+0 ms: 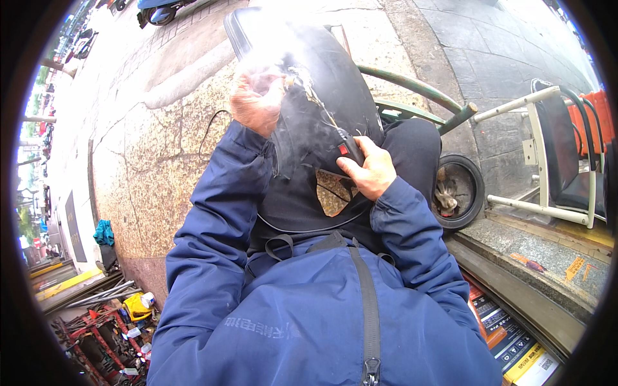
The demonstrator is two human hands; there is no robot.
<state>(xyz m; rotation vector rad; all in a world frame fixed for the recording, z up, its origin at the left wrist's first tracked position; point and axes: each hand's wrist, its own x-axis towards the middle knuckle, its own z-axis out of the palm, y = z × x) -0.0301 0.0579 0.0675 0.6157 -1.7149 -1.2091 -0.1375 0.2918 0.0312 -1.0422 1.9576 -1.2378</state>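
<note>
The right hand's (pixel 372 170) fingers close round a black tool (pixel 351 152) with a red switch. The left hand's (pixel 257 103) fingers curl narrow by the smoke (pixel 283 42); I can't tell what they hold. Beyond the knees lies a black shell (pixel 346 87) with a ragged pale line (pixel 314 95). I'd work slowly, fingertips clear of heat.

I look in remotely on what seems an open-air workshop by a street: paving slabs (pixel 476 38), a blue scooter (pixel 162 11), heaped tools (pixel 103 341), metal rods (pixel 103 296).
</note>
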